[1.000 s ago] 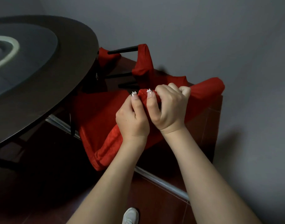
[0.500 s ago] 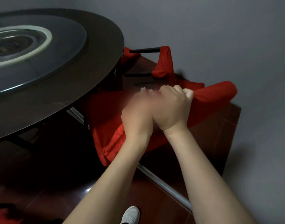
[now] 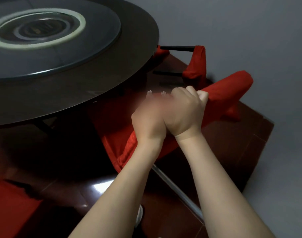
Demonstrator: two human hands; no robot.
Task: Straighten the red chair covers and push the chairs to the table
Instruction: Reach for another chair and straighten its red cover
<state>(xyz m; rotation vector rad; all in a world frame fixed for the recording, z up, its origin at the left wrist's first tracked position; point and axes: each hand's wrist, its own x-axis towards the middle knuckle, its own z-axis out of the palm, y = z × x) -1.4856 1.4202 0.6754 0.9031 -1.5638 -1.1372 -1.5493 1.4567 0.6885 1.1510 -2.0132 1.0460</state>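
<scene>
A chair in a red cover (image 3: 232,88) stands at the edge of the round dark table (image 3: 102,86), its seat partly under the tabletop. My left hand (image 3: 148,119) and my right hand (image 3: 184,112) sit side by side on top of the chair back, and both grip the red fabric there with curled fingers. The left hand is blurred. A second red-covered chair (image 3: 197,62) with dark bars stands farther back against the table.
A glass turntable (image 3: 95,48) lies on the tabletop. A grey wall (image 3: 249,31) rises close behind the chairs. A metal strip (image 3: 177,189) crosses the dark red floor tiles. More red fabric (image 3: 7,206) shows at the bottom left, and a white shoe (image 3: 139,215) between my arms.
The view has swung so the table fills more of the left. Both hands have kept their grip on the chair-back cover and the chair now sits closer under the table edge.
</scene>
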